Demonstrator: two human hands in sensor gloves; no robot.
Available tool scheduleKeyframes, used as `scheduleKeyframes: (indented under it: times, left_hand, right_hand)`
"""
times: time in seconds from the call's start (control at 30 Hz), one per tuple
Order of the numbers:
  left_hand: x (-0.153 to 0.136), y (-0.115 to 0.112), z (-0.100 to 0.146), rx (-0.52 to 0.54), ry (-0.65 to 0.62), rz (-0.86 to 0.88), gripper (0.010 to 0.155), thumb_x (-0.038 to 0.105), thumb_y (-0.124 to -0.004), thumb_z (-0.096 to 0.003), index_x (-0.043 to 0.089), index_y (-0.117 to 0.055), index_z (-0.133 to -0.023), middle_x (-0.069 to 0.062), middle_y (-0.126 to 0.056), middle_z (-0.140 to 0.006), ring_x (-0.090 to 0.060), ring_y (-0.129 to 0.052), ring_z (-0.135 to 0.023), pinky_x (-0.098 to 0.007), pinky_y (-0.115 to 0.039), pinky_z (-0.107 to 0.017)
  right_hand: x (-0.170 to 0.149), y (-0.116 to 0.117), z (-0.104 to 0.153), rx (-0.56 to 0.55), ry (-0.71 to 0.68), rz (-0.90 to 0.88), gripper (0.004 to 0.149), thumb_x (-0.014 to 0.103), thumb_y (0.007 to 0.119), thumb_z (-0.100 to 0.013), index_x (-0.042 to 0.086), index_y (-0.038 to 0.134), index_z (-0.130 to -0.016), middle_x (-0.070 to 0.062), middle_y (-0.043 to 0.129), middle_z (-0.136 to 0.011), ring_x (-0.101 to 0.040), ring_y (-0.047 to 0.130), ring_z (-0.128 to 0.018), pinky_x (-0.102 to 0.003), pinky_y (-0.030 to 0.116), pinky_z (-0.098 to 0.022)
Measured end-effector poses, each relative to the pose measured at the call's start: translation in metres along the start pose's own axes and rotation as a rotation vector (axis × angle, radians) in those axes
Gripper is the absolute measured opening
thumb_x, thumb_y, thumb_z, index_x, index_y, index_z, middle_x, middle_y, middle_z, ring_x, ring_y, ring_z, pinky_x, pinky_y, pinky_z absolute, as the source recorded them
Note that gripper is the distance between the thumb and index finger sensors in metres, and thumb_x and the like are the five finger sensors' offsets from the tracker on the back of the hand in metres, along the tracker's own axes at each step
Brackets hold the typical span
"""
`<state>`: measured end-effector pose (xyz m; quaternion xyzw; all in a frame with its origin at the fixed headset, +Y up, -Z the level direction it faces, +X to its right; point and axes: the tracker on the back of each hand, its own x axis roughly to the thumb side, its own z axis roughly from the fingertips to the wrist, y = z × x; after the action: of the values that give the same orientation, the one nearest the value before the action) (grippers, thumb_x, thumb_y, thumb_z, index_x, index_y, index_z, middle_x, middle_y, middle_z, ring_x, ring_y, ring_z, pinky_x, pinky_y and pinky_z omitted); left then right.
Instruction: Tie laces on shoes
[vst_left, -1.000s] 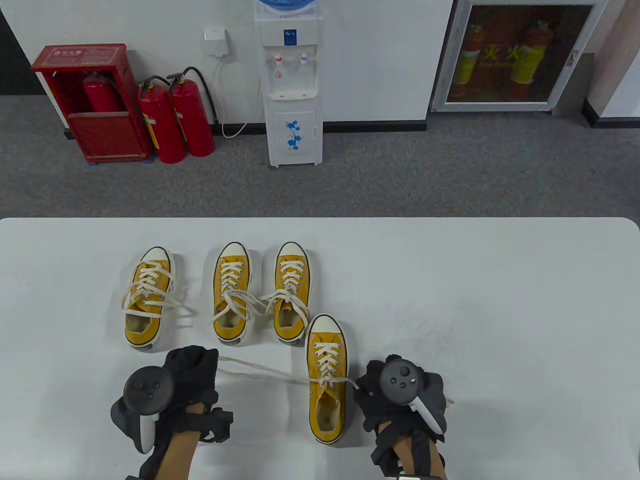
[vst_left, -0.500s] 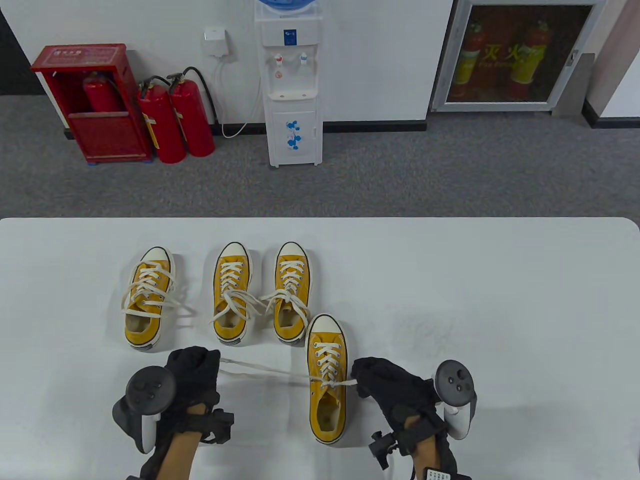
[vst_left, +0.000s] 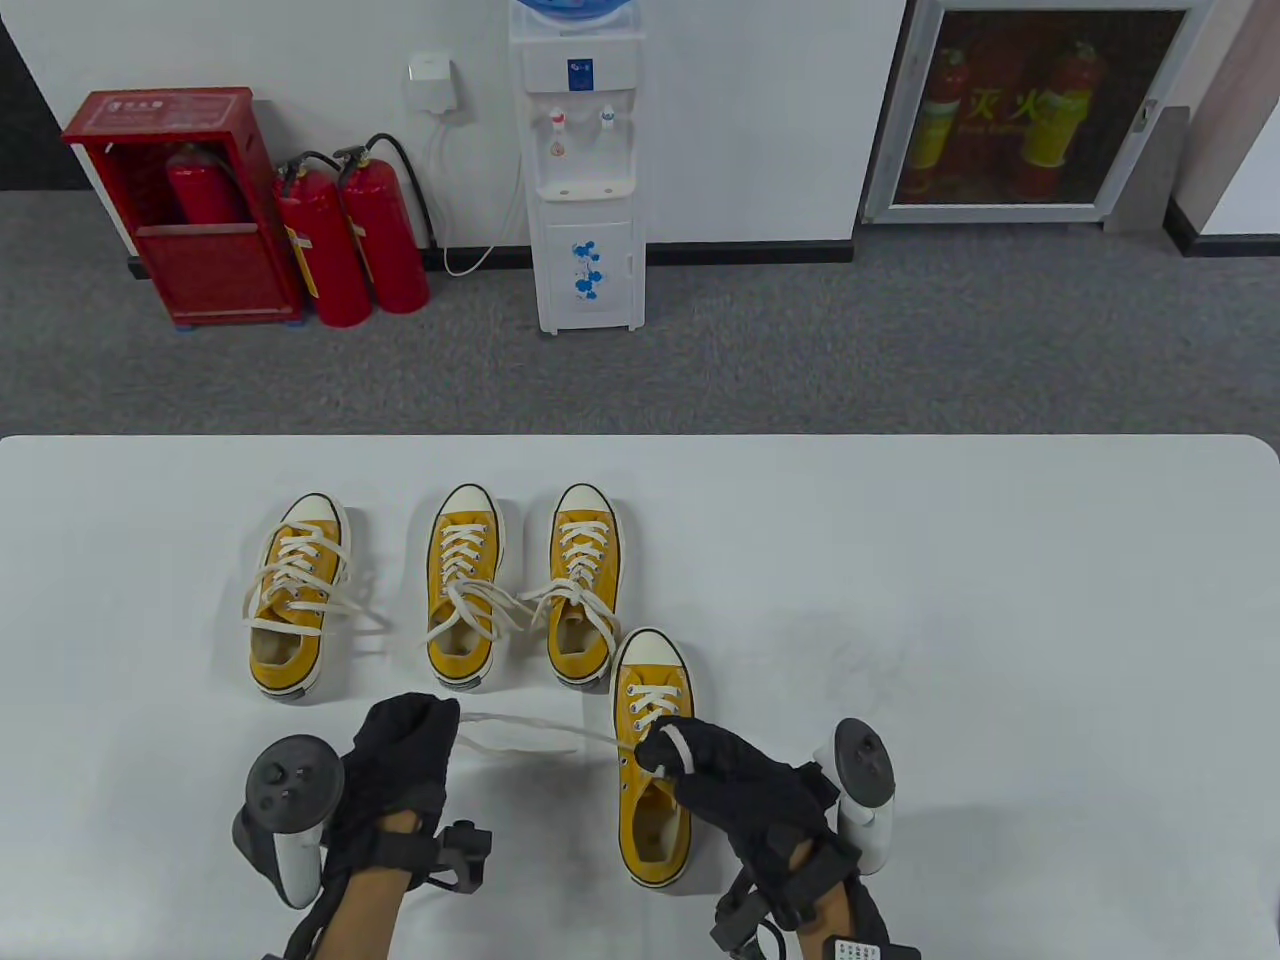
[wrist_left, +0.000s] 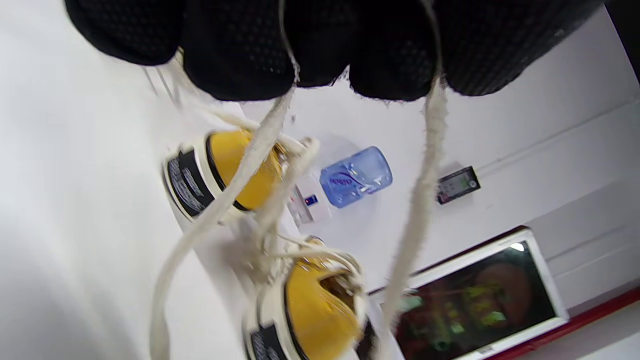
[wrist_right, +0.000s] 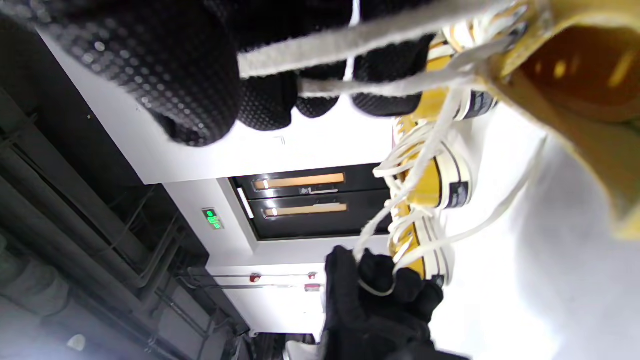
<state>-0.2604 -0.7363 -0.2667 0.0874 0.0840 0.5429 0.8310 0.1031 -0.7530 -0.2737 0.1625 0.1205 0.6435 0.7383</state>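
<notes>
Presently the nearest yellow shoe (vst_left: 655, 770) lies toe-away on the white table (vst_left: 1000, 600), just in front of the other three. The left hand (vst_left: 400, 770), curled closed, holds the left lace (vst_left: 530, 735), which runs as two strands out to the left of the shoe; the left wrist view shows both strands (wrist_left: 425, 150) passing between closed fingers. The right hand (vst_left: 735, 775) hovers over the shoe's throat, closed on the right lace (vst_left: 680, 750), which wraps over a finger.

Risk: the shoe is held by nothing but its laces, so an uneven pull would likely drag or tip it. Slack on the left side could let the first crossing loosen, and the lace over the right finger may snag as the hand draws away.

Surroundings: two shoes (vst_left: 520, 590) with tangled, mingled laces sit just beyond; a fourth shoe (vst_left: 295, 600) stands apart at left. Their loose ends lie near the left lace and could be caught up.
</notes>
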Motion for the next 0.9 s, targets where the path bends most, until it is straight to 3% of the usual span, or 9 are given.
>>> scheduleKeyframes:
  times: [0.13, 0.23, 0.37, 0.67, 0.9]
  left_hand:
    - [0.013, -0.008, 0.005, -0.067, -0.061, 0.079, 0.039, 0.056, -0.079, -0.0463, 0.027, -0.088, -0.071, -0.002, -0.088, -0.072, -0.026, -0.094, -0.052, -0.060, -0.073, -0.056]
    - [0.023, -0.023, 0.011, -0.224, -0.115, 0.231, 0.039, 0.056, -0.079, -0.0470, 0.028, -0.088, -0.073, -0.001, -0.088, -0.074, -0.025, -0.094, -0.053, -0.059, -0.073, -0.057]
    - [0.039, -0.034, 0.019, -0.355, -0.208, 0.319, 0.039, 0.056, -0.079, -0.0474, 0.029, -0.087, -0.074, -0.001, -0.088, -0.075, -0.025, -0.094, -0.055, -0.059, -0.073, -0.059]
    - [0.074, -0.037, 0.038, -0.477, -0.415, 0.357, 0.039, 0.055, -0.082, -0.0468, 0.029, -0.090, -0.075, -0.001, -0.089, -0.075, -0.026, -0.093, -0.058, -0.063, -0.067, -0.065]
    - [0.084, -0.040, 0.045, -0.511, -0.460, 0.359, 0.039, 0.053, -0.085, -0.0460, 0.029, -0.091, -0.076, -0.001, -0.089, -0.076, -0.028, -0.092, -0.061, -0.066, -0.062, -0.069]
  right_hand:
    - [0.000, 0.000, -0.001, -0.036, 0.009, 0.040, 0.058, 0.036, 0.090, -0.043, 0.013, 0.076, -0.095, -0.008, 0.064, -0.105, -0.030, 0.085, -0.085, -0.074, 0.043, -0.070]
    - [0.001, -0.001, -0.001, -0.109, 0.024, 0.120, 0.057, 0.033, 0.090, -0.043, 0.013, 0.076, -0.095, -0.009, 0.064, -0.102, -0.024, 0.088, -0.074, -0.070, 0.051, -0.069]
    - [0.004, 0.002, -0.001, -0.193, 0.030, 0.277, 0.056, 0.029, 0.089, -0.043, 0.012, 0.075, -0.095, -0.009, 0.063, -0.100, -0.019, 0.089, -0.064, -0.062, 0.059, -0.065]
    - [0.011, 0.023, -0.010, -0.206, 0.004, 0.556, 0.058, 0.021, 0.086, -0.043, 0.010, 0.069, -0.097, -0.010, 0.056, -0.101, -0.015, 0.086, -0.053, -0.054, 0.066, -0.059]
    - [0.018, 0.043, -0.015, -0.133, -0.041, 0.835, 0.057, 0.017, 0.086, -0.041, 0.014, 0.074, -0.096, -0.008, 0.059, -0.098, -0.016, 0.083, -0.049, -0.055, 0.063, -0.061]
